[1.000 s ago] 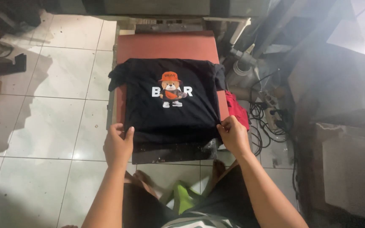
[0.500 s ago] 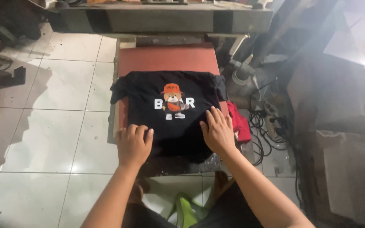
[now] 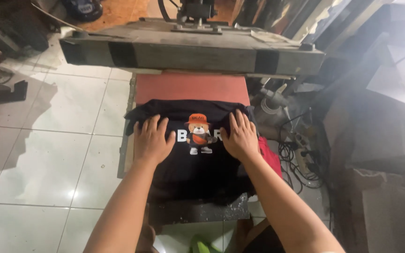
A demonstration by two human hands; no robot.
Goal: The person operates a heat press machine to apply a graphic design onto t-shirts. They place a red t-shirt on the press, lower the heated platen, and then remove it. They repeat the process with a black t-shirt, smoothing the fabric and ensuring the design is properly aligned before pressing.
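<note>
While both hands lie flat and open on the black shirt (image 3: pixel 198 159), nothing is gripped: the left hand (image 3: pixel 152 139) presses the cloth just left of the bear print (image 3: pixel 198 133), and the right hand (image 3: pixel 239 136) presses it just right of the print, partly over the white lettering. The shirt is spread on the red pad (image 3: pixel 191 87) of the press, whose grey upper plate (image 3: pixel 191 52) hangs raised just behind the shirt. From here the cloth could bunch or slide if the palms push unevenly, leaving a crease across the print; I judge too that fingers reaching further back would come near the plate, which may be hot. Left of the shirt, its sleeve folds over the pad's edge and its shape is hard to read. Right of the shirt, a red cloth (image 3: pixel 269 157) is half hidden by the forearm, and the cables (image 3: pixel 296 157) beyond it sit in shadow. The shirt's near hem merges with the dark base
</note>
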